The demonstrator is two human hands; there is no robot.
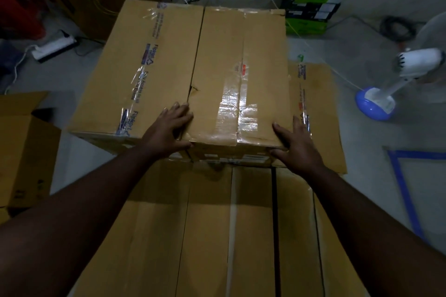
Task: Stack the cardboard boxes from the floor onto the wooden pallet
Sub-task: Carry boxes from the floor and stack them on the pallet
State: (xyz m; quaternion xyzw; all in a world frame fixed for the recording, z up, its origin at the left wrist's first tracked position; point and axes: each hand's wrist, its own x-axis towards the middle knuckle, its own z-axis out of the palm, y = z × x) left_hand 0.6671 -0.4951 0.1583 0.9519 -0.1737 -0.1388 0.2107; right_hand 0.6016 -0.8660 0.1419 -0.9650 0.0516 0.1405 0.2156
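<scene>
We're looking down on the top box (183,72), a big taped carton sitting on a layer of lower boxes (217,224) that runs from under it toward us. Our left hand (169,128) lies on the top box's near edge, fingers spread flat along the centre seam, thumb hooked over the front face. Our right hand (296,142) is at the top box's near right corner, fingers straight up the side, thumb pressing the front. Both hands are spread and pushing, not pinching anything. Another flat box (318,113) pokes out from under the top box on its right. Left of the top box, an open box (21,142) stands on the floor. Right of it stands a fan (395,87) on a blue base. We can't see the pallet from here.
</scene>
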